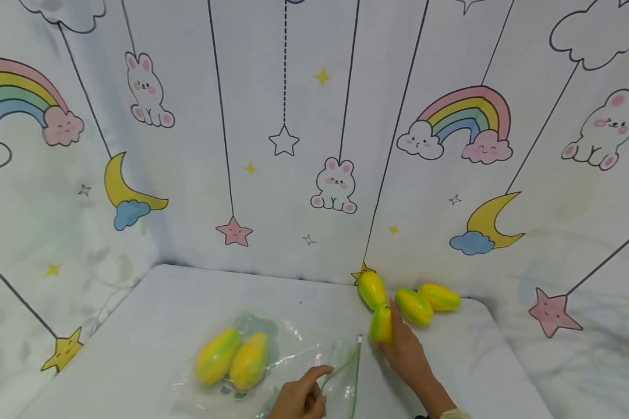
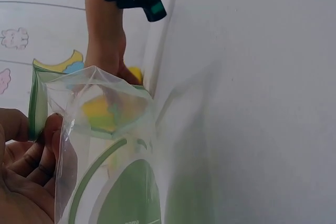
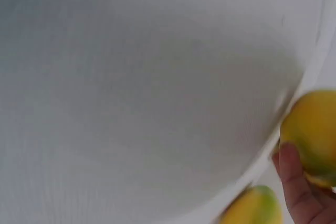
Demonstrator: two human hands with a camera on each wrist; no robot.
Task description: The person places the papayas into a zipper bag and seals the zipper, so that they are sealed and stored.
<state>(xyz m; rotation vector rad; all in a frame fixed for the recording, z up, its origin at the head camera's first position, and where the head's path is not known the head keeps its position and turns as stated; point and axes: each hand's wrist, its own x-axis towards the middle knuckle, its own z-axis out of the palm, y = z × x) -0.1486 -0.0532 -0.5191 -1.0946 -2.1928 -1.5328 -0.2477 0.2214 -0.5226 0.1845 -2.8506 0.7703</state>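
Observation:
My left hand (image 1: 300,398) pinches the green zip edge of a clear plastic bag (image 2: 89,85), holding its mouth up off the table. Two yellow-green papayas (image 1: 217,356) lie side by side inside the bag, left of that hand. My right hand (image 1: 406,349) grips another papaya (image 1: 381,326) to the right of the bag's mouth; in the right wrist view its fingers (image 3: 294,174) lie against the fruit. Just behind the held fruit is a papaya (image 1: 371,290) near the back edge, with two more papayas (image 1: 414,306) to its right.
Everything stands on a white table (image 1: 152,326). A white backdrop (image 1: 272,192) printed with rabbits, stars and rainbows rises behind and on both sides. The bag's white zip slider (image 1: 359,338) sits at the upper end of the green strip.

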